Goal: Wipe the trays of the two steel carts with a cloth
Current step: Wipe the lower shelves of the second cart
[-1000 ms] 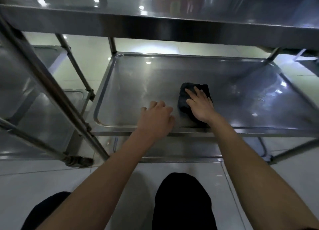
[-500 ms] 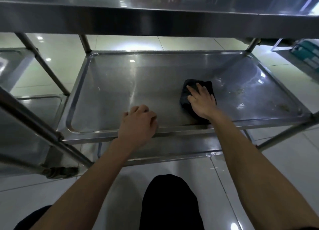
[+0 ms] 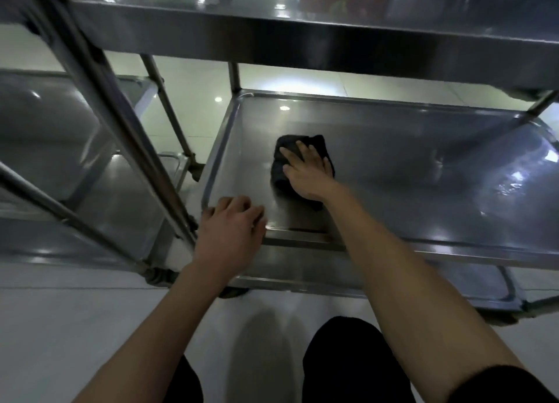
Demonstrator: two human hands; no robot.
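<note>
Pressing flat on the black cloth (image 3: 302, 160), the right hand (image 3: 308, 173) has fingers spread straight over it on the middle tray (image 3: 408, 148) of the cart, toward the tray's left end. The left hand (image 3: 231, 227), nearer the body and just left of the right, curls its fingers over the tray's near rim (image 3: 302, 236) at the left corner. A second cart (image 3: 60, 148) stands left of the left hand.

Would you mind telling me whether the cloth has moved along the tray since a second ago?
Yes: the cloth under the right hand has slid left, toward the tray's left rim.
</note>
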